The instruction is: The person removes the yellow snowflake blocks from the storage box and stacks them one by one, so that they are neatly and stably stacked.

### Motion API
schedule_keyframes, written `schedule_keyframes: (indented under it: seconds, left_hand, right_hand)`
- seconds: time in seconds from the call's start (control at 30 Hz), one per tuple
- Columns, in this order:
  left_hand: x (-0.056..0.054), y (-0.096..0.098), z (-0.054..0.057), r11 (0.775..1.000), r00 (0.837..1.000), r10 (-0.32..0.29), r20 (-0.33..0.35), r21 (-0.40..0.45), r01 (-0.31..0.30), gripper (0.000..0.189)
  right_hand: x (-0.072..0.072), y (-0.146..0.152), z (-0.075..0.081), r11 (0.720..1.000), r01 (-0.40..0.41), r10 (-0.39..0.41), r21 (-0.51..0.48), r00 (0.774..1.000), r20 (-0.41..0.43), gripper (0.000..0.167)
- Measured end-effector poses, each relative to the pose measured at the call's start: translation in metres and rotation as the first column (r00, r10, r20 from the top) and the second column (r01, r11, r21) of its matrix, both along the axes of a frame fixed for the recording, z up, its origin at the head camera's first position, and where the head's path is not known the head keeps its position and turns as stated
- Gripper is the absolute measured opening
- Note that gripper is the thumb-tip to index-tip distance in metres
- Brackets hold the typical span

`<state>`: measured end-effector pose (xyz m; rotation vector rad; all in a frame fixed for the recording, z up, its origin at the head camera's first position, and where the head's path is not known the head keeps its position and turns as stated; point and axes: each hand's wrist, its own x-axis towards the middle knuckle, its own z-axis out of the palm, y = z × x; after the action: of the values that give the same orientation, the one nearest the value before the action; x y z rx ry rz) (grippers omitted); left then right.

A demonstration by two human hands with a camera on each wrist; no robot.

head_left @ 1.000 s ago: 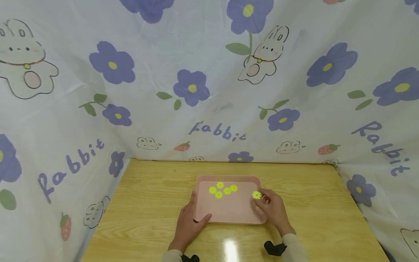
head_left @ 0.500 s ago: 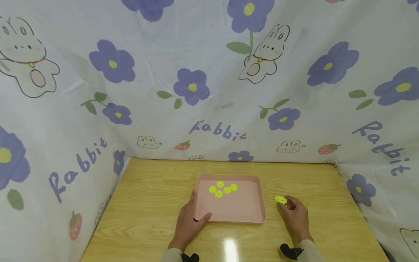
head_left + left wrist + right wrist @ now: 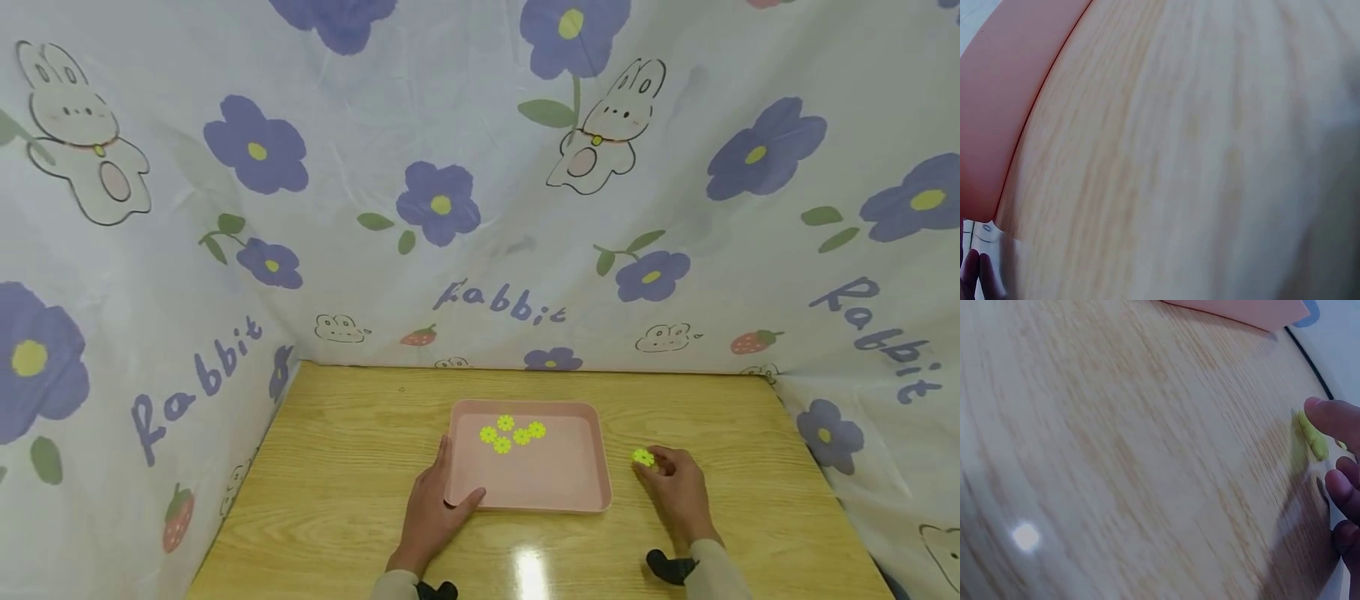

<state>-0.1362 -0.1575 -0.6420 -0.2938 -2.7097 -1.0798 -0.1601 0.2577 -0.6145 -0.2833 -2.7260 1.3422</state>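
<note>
A shallow pink tray (image 3: 555, 487) lies on the wooden table, with several yellow-green flower pieces (image 3: 521, 436) grouped toward its back left. My left hand (image 3: 429, 508) holds the tray's near left corner, thumb over the front rim and fingers along the left wall. To the right of the tray, my right hand (image 3: 678, 487) pinches a yellow-green flower piece (image 3: 642, 457) between thumb and fingers, close to the tabletop. The right wrist view shows this flower piece (image 3: 1313, 437) edge-on beside the thumb (image 3: 1332, 415); a small patch of the same colour shows behind it, partly hidden by fingers.
The wooden table (image 3: 345, 442) extends around the tray. White cloth (image 3: 495, 242) printed with purple flowers and rabbits hangs behind it and at both sides. Dark wrist-worn devices (image 3: 670, 568) sit at the sleeves.
My right hand has moved right, from above the tray's right rim to beside the tray, with the flower piece in its fingers; it has since stayed nearly still. Left hand and tray are unmoved.
</note>
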Motion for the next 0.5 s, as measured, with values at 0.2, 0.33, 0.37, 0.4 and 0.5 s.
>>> schedule_keyframes:
  seconds: [0.2,0.33,0.37,0.4,0.5]
  left_hand:
    - [0.0002,0.0005,-0.0003,1.0,1.0,-0.001,-0.003,-0.001,0.001,0.101]
    - [0.0,0.0002,-0.0014,1.0,1.0,-0.001,0.019,0.011,0.001,0.102]
    - [-0.0001,0.0002,-0.0016,1.0,1.0,0.0,0.023,0.012,0.0,0.102]
    - [-0.0001,0.0002,-0.0016,1.0,1.0,0.0,0.026,0.011,0.0,0.102]
    - [-0.0004,0.0005,-0.0013,1.0,1.0,0.001,0.03,0.007,-0.001,0.102]
  right_hand:
    - [-0.0025,0.0029,0.0001,0.999,-0.047,0.047,0.017,0.998,0.037,0.042]
    - [-0.0032,0.0034,0.002,0.998,-0.065,0.063,0.027,0.997,0.055,0.043]
    - [-0.0033,0.0035,0.0024,0.997,-0.069,0.067,0.032,0.996,0.057,0.043]
    - [-0.0034,0.0038,0.0026,0.997,-0.074,0.072,0.038,0.996,0.059,0.044]
    - [-0.0036,0.0047,0.0027,0.995,-0.089,0.086,0.047,0.995,0.059,0.044]
